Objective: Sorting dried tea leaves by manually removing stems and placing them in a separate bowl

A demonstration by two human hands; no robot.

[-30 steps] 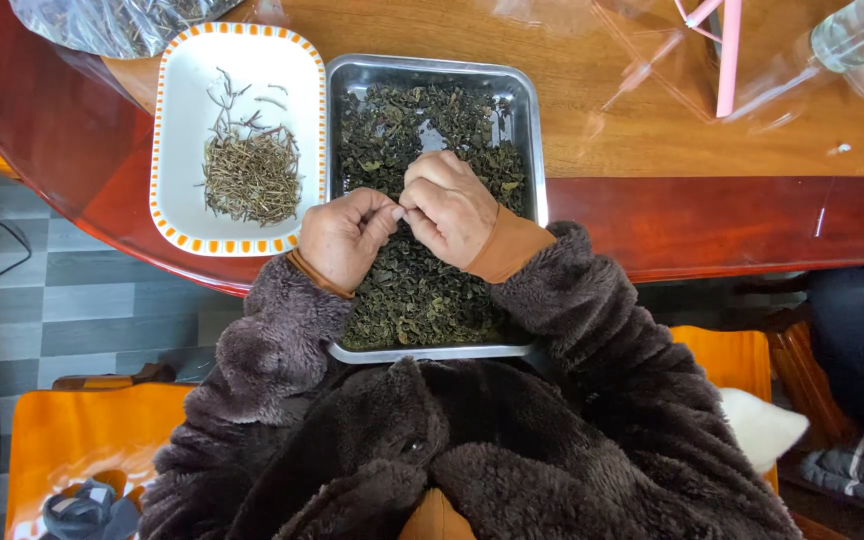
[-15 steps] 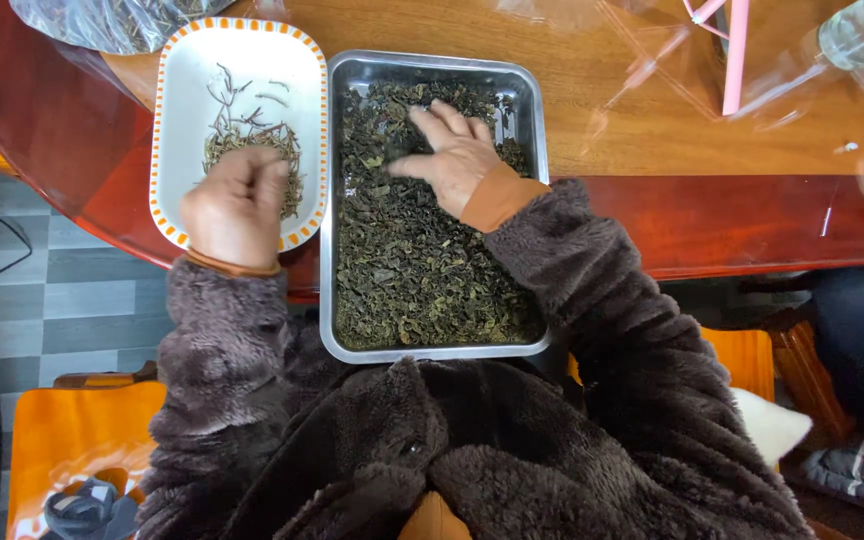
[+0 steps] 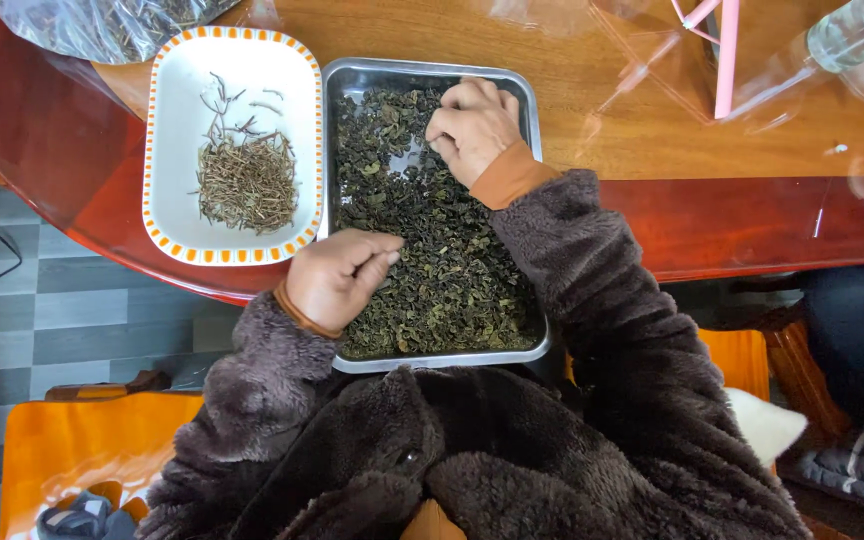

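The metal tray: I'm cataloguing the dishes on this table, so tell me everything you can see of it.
The metal tray is a shallow rectangular pan of shiny silver metal with rounded corners and a rolled rim. It lies flat on the wooden table, its near end past the table edge by the person's lap, close beside the white dish. Dark green dried leaves nearly cover its floor. The right hand rests on the leaves at the far end; the left hand pinches at them by the left rim.

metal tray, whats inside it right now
Dark green dried leaves fill the metal tray. Both hands rest in them, left hand near, right hand far, hiding leaves beneath.
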